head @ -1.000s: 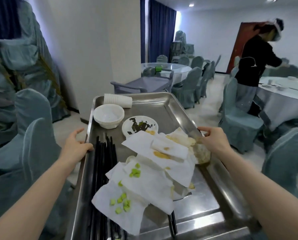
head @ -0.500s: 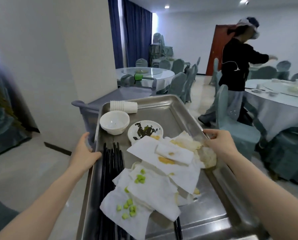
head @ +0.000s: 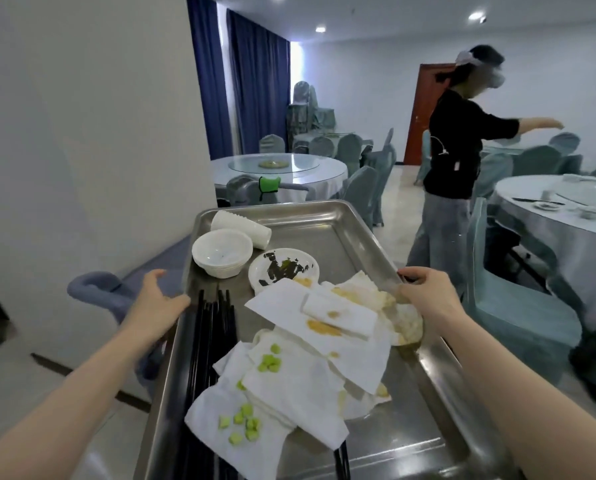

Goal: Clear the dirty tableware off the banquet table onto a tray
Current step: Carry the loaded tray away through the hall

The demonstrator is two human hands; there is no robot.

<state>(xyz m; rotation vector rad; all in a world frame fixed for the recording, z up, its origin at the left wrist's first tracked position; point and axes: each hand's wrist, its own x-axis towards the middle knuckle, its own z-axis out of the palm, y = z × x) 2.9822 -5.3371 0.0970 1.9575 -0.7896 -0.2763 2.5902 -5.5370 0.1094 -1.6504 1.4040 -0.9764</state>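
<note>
I carry a steel tray by its two long rims. My left hand grips the left rim and my right hand grips the right rim. On the tray lie a stack of white bowls, a stack of paper cups on its side, a dirty small plate, several black chopsticks and stained white napkins with green food bits.
A grey cart stands under the tray's left side. A white wall is to the left. Round covered tables with chairs are ahead, another table with dishes at the right. A person in black stands by it.
The view has swung right with the tray: the stacked chairs at left are gone, the wall and grey cart are closer. The person in black has straightened and reached right.
</note>
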